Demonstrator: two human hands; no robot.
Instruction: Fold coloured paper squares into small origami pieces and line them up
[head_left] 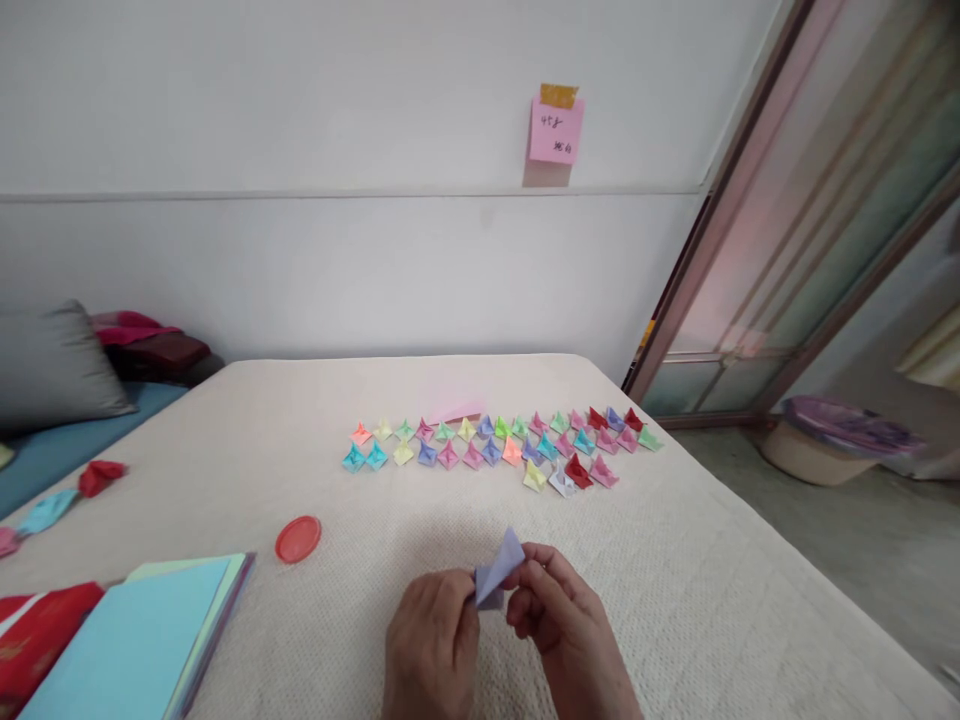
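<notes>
A partly folded piece of lilac origami paper (499,572) is held between my two hands, above the near middle of the cloth-covered table. My left hand (435,640), seen from its back, grips the paper's left side, and its fingertips are mostly hidden. On the other side, my right hand (559,615) pinches the right edge between thumb and forefinger. One pointed flap stands up between the hands. Beyond them, rows of small folded paper pieces (448,455) in many colours stand on the cloth.
At left lie a stack of coloured paper (127,640), a red packet (45,640) and a round red lid (298,539). Folded papers (101,478) rest near the left edge. A pink note (556,130) is taped to the wall. A lined bin (840,440) stands on the floor at right.
</notes>
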